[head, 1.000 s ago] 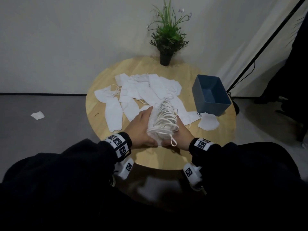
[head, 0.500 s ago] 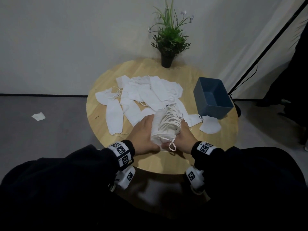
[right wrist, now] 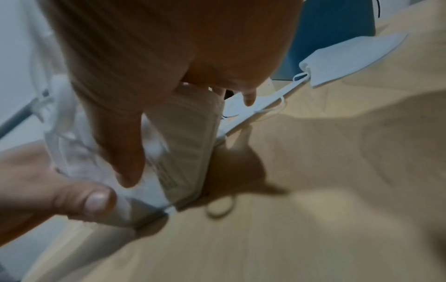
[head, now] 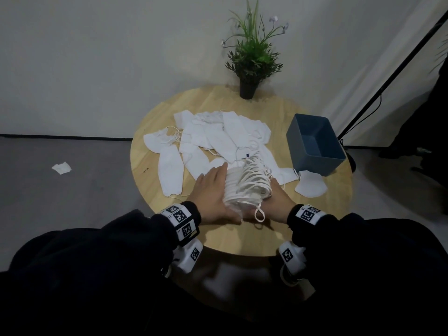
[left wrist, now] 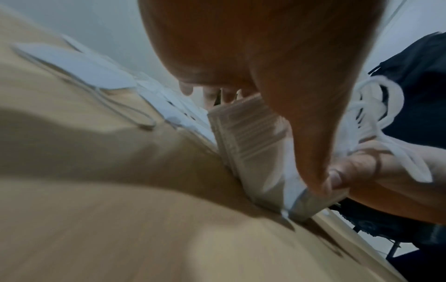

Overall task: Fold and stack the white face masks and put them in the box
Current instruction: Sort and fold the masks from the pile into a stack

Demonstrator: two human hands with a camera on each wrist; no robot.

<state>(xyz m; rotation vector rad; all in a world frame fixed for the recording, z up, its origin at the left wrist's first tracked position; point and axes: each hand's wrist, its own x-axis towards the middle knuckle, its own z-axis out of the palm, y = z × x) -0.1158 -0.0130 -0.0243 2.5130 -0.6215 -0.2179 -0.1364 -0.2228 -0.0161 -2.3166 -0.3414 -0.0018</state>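
A thick stack of folded white masks stands on edge on the round wooden table, its ear loops bunched on top. My left hand lies along the stack's left side, and my right hand along its right side. The stack is squeezed between them, both thumbs wrapping its near end. Several loose masks lie spread behind the stack. The empty blue box sits to the right, beyond my right hand.
One folded mask lies in front of the box. A potted plant stands at the table's far edge. A black stand pole leans at the right, and a white scrap lies on the floor at the left.
Both hands keep hold of the stack at the same spot on the table. Only the head view has shifted slightly.
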